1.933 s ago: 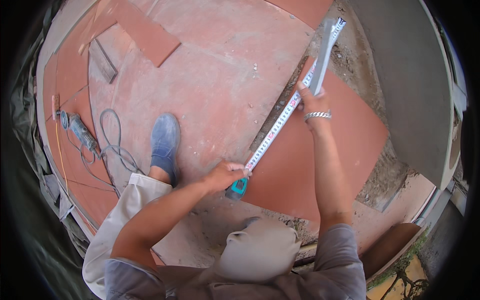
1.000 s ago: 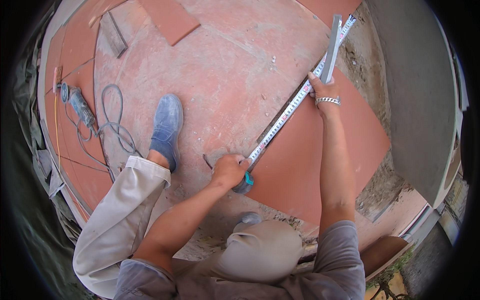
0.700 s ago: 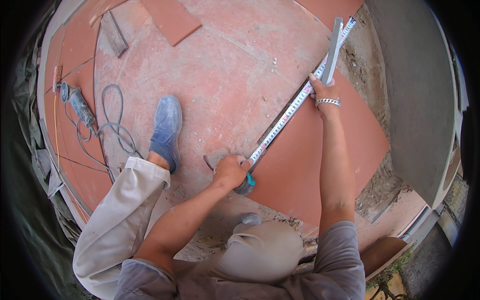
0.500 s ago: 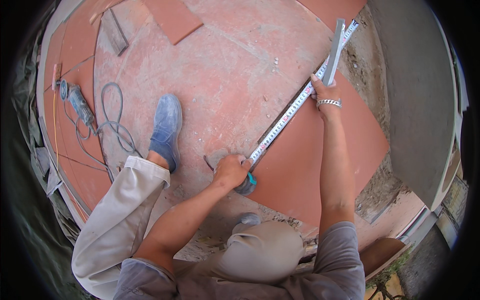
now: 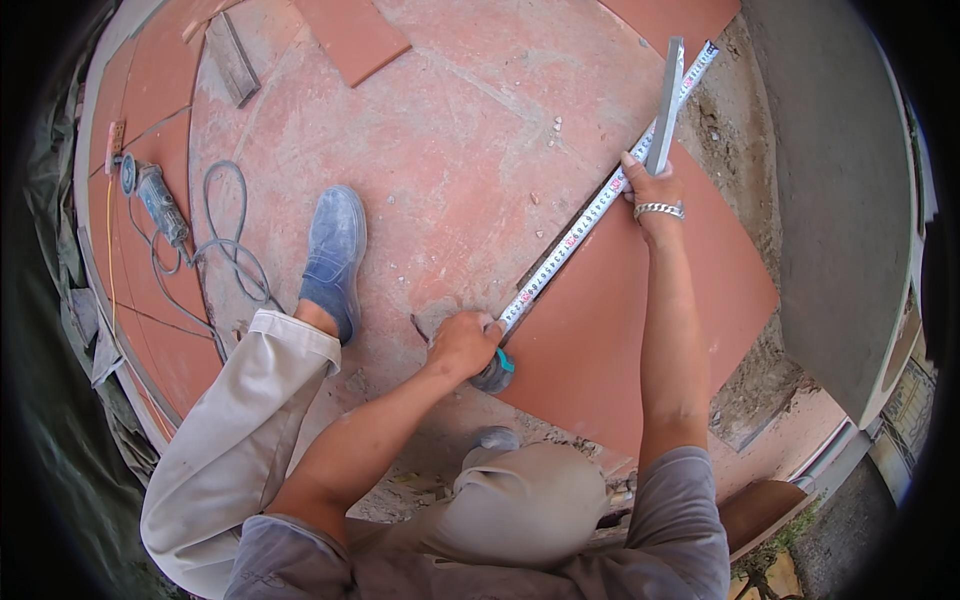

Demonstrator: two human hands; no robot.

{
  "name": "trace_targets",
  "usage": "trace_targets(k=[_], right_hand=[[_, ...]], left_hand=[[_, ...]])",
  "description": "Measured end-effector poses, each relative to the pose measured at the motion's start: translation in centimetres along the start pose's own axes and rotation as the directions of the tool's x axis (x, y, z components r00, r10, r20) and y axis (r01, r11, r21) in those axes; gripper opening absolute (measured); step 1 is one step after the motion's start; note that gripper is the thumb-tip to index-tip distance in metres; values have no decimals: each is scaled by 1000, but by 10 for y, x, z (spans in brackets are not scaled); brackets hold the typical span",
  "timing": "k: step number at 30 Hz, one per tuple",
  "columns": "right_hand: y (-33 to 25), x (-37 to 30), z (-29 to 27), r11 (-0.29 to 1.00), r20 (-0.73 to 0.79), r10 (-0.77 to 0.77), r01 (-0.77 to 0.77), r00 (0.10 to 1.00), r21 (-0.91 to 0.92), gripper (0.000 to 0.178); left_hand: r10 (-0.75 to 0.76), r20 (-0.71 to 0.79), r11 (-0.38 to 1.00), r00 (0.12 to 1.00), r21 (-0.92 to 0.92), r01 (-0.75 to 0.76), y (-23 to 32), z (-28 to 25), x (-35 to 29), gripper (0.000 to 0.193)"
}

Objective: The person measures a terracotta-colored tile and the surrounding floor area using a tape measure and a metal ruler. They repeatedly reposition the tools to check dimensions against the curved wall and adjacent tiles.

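Observation:
Along the left edge of a large terracotta tile [image 5: 580, 350] stretches the white blade of a tape measure [image 5: 567, 245], running past the tile's far corner. My left hand [image 5: 463, 345] is closed round the near end, on the dark case with a teal part and the blade's start. At the far end my right hand [image 5: 650, 185], with a chain bracelet at its wrist, grips a grey square metal bar [image 5: 666, 110]. The bar points away from me and crosses over the blade. My right thumb lies by the blade's edge; whether it presses on the blade I cannot tell.
An angle grinder [image 5: 160, 205] with a looped grey cable [image 5: 235, 240] lies on tiles at the left. Farther off are a wooden block [image 5: 232, 62] and another tile [image 5: 352, 38]. A curved grey wall [image 5: 840, 200] stands at the right, beyond a strip of rubble [image 5: 730, 150].
Both hands stay almost where they were on the tape measure and the bar. The whole view has shifted very slightly; nothing has been taken hold of or let go.

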State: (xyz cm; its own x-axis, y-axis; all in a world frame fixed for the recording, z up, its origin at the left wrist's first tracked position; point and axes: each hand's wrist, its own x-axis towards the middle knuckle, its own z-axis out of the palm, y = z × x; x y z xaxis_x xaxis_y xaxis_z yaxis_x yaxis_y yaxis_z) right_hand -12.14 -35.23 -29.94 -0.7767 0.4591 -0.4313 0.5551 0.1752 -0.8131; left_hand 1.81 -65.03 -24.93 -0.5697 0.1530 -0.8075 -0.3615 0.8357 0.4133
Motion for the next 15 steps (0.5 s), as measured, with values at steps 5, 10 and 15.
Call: trace_targets(k=[5,10,15], right_hand=[[1,0,2,1000,-15,9,-9,1000,2,40],[-2,-1,2,1000,-11,-5,5,1000,-7,41],[-4,-2,2,1000,-21,2,-2,1000,-17,40]], left_hand=[[0,-5,1000,1000,-2,0,1,0,0,36],[-33,4,999,999,-9,33,4,-1,0,35],[-82,30,997,996,1,82,8,-3,1,35]])
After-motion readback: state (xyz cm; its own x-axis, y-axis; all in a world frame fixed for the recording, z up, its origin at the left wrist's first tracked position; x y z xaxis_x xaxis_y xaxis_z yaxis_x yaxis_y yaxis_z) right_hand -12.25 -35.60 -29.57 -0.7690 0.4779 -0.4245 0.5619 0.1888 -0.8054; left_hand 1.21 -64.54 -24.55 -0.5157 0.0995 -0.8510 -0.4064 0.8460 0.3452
